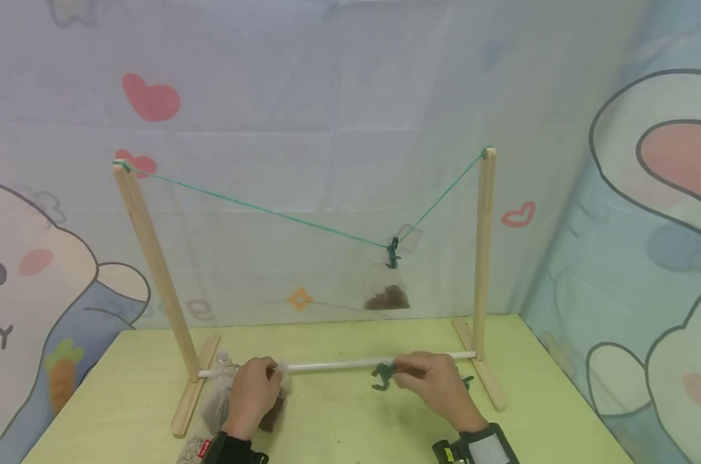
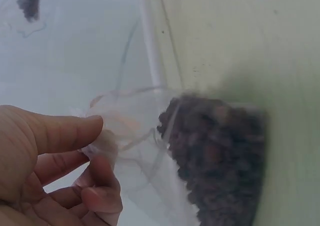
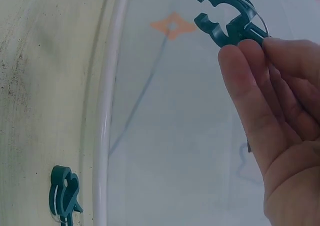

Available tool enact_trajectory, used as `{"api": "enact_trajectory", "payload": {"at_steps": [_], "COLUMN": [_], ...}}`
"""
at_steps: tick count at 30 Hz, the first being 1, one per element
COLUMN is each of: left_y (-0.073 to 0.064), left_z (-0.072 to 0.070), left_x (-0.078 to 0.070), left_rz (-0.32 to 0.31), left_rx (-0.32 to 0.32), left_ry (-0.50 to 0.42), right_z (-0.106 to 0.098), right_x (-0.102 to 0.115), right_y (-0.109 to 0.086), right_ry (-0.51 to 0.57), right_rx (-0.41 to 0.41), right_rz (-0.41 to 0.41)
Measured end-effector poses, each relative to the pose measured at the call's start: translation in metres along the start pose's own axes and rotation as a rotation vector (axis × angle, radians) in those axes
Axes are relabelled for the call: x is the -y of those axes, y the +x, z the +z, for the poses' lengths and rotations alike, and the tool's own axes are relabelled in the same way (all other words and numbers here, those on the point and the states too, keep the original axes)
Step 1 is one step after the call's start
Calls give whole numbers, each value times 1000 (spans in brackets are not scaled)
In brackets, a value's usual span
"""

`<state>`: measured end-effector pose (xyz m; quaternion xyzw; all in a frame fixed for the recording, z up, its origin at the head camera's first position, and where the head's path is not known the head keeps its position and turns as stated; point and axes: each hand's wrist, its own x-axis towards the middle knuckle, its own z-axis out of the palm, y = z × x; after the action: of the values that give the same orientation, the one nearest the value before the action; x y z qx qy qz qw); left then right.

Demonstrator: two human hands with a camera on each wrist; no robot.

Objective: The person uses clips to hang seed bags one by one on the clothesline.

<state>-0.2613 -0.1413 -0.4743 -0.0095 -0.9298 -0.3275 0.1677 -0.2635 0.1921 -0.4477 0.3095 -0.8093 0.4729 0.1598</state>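
My left hand (image 1: 253, 394) pinches the gathered top of a clear plastic bag (image 2: 135, 131) with dark brown granules (image 2: 220, 156) in its bottom; the bag hangs over the table's left part. Between the thumb and fingers of my right hand (image 1: 437, 386) is a dark green plastic spring clip (image 3: 232, 15), its jaws spread apart and pointing left. Another bag of brown granules (image 1: 388, 298) hangs from a green string (image 1: 257, 207), held by a second green clip (image 1: 393, 252). A third green clip (image 3: 65, 191) lies on the table near my right hand.
Two wooden posts (image 1: 155, 264) on wooden feet carry the string, and a white rod (image 1: 338, 365) joins them low down. Left of my left hand stands another clear bag (image 1: 217, 406); a grey speckled item with a red label (image 1: 193, 450) lies by the left wrist. Behind hangs a printed cloth (image 1: 304, 84).
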Motion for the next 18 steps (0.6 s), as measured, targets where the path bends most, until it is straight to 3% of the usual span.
{"api": "enact_trajectory", "payload": {"at_steps": [7,12,18], "left_y": [-6,-3,9], "left_z": [-19,-27,-27], "left_x": [-16,-29,-53], "left_rz": [130,224,333], "left_rx": [6,-30,-110], "left_ry": [-103,-136,-164], "right_z": [-2,-9,-20], "right_x": [5,14,23], "right_y": [2,8,20], "right_ry": [-34,-66,-128], "right_rx": [-39,-83,-153], "right_rz": [-87,-132,-209]}}
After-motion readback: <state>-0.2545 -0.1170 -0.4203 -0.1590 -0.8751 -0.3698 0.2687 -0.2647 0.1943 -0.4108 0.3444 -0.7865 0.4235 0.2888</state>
